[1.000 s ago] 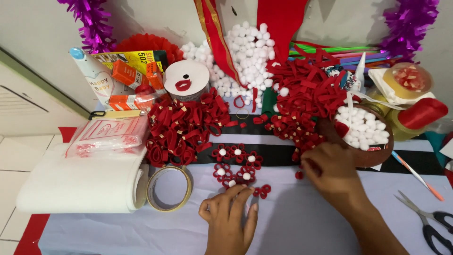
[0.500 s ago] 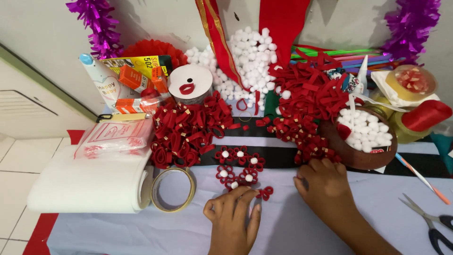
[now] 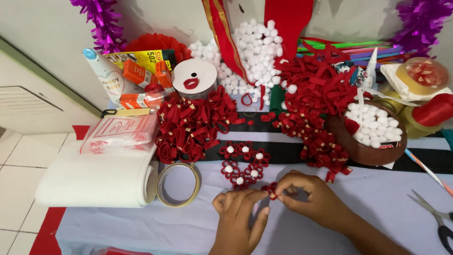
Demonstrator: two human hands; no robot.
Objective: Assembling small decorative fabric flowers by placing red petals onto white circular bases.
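My right hand (image 3: 315, 200) and my left hand (image 3: 239, 217) meet near the table's front, pinching a small red felt loop piece (image 3: 270, 189) between their fingertips. Just above them lie several red felt flowers with white pompom centres (image 3: 244, 163). A heap of red felt loops (image 3: 191, 125) lies behind on the left. Another heap of red loops (image 3: 318, 101) spreads toward a brown bowl of white pompoms (image 3: 361, 152) on the right.
A tape ring (image 3: 178, 184) and a white foam roll (image 3: 94, 179) lie at left. A ribbon spool (image 3: 194, 78), glue boxes (image 3: 141, 75) and a pile of white pompoms (image 3: 250, 52) sit behind. Scissors (image 3: 436, 217) lie at the right edge, purple tinsel (image 3: 101, 23) above.
My right hand has moved left from beside the bowl to meet my left hand. Both now pinch the small red loop piece that lay by the flowers.
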